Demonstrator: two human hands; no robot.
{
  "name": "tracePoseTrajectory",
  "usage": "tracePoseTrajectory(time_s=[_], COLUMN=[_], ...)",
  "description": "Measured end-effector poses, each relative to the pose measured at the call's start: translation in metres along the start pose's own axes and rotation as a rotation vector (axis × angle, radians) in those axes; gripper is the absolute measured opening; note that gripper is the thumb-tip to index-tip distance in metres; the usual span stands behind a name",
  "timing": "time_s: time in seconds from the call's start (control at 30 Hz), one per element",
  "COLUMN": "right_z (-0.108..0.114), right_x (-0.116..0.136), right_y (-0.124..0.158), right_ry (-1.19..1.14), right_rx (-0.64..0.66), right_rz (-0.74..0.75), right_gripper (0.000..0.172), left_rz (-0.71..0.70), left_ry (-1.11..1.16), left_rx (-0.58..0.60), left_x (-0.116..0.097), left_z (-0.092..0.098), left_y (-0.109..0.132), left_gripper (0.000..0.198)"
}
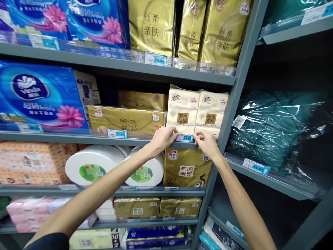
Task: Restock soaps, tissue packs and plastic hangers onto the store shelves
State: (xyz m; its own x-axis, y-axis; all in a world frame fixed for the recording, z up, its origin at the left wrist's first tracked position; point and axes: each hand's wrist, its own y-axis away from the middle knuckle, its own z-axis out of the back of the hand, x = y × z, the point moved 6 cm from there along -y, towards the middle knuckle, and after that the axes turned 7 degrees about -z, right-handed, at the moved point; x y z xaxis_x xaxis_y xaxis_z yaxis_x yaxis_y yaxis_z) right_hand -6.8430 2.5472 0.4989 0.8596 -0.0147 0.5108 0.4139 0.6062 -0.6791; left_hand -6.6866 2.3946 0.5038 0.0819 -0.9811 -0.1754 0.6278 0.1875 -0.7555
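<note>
A small white-and-blue price tag (184, 138) sits on the grey metal shelf edge (78, 139), below cream packs of Qingfeng tissues (197, 111). My left hand (163, 138) pinches the shelf edge at the tag's left end. My right hand (206, 143) grips its right end, fingers over the strip. Between my hands, the tag's middle shows. A gold tissue pack (186, 167) stands on the shelf directly below my hands.
Shelves of packaged tissues surround my hands, with large white paper rolls (92, 165) on the lower left and a blue Vinda pack (39, 97) on the upper left. A dark teal plastic-wrapped bundle (275, 128) lies on the grey shelving to the right.
</note>
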Motion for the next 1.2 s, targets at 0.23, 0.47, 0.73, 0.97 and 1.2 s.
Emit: tracePoseTrajectory(time_s=[0.23, 0.47, 0.73, 0.97, 1.2], right_z=[0.087, 0.099, 0.094, 0.104, 0.111], right_x=[0.066, 0.071, 0.074, 0.069, 0.084], right_y=[-0.057, -0.119, -0.125, -0.129, -0.063], right_ry=[0.458, 0.769, 0.735, 0.710, 0.350], right_rx=[-0.409, -0.302, -0.269, -0.285, -0.417], right_rz=[0.431, 0.341, 0.309, 0.320, 0.394], right_gripper=[0.032, 0.049, 0.056, 0.051, 0.042], left_rz=[-0.412, -0.433, -0.405, -0.443, -0.442], left_ry=[-0.170, -0.319, -0.272, -0.248, -0.056], left_rx=[-0.344, -0.261, -0.296, -0.293, -0.505], left_x=[-0.040, -0.048, -0.030, -0.035, -0.057], left_z=[0.077, 0.064, 0.065, 0.059, 0.070], left_y=[-0.066, -0.121, -0.114, -0.112, -0.051], left_gripper=[0.030, 0.038, 0.039, 0.037, 0.037])
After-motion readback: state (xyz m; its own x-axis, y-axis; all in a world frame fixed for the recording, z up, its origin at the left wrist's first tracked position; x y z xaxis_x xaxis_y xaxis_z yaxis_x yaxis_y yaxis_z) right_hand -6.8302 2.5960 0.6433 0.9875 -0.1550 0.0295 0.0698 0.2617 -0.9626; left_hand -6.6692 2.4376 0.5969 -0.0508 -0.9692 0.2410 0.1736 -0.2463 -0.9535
